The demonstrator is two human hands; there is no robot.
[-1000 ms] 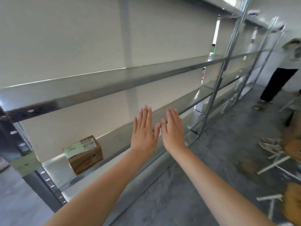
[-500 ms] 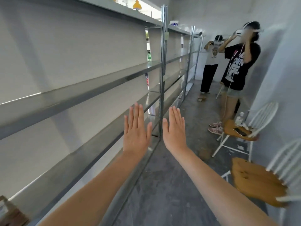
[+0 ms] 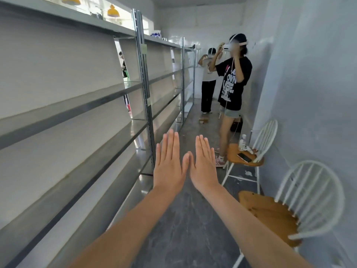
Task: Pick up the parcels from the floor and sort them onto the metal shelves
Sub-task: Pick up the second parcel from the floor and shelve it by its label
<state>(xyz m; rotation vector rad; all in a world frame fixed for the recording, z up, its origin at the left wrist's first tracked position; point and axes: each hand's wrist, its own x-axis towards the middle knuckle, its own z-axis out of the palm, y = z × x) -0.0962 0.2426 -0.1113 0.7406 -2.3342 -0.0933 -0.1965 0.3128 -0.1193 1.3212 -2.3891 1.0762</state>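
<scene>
My left hand (image 3: 170, 163) and my right hand (image 3: 202, 165) are stretched out in front of me, side by side, backs up, fingers straight, thumbs almost touching. Neither holds anything. The metal shelves (image 3: 77, 111) run along the left wall into the distance, and their boards look bare from here. A small brown parcel (image 3: 203, 119) lies on the floor far down the aisle, near the shelf feet.
Two white chairs with wooden seats stand on the right: the nearer chair (image 3: 289, 209) and the farther chair (image 3: 249, 155) carrying a phone and a bottle. A person in a black shirt (image 3: 231, 89) and another person (image 3: 207, 86) stand in the aisle. Grey floor (image 3: 183, 229) runs between.
My view has swung right, from facing the shelves to looking down the aisle. The boxed parcel on the low shelf has left the view. Both hands stay flat and have drawn closer.
</scene>
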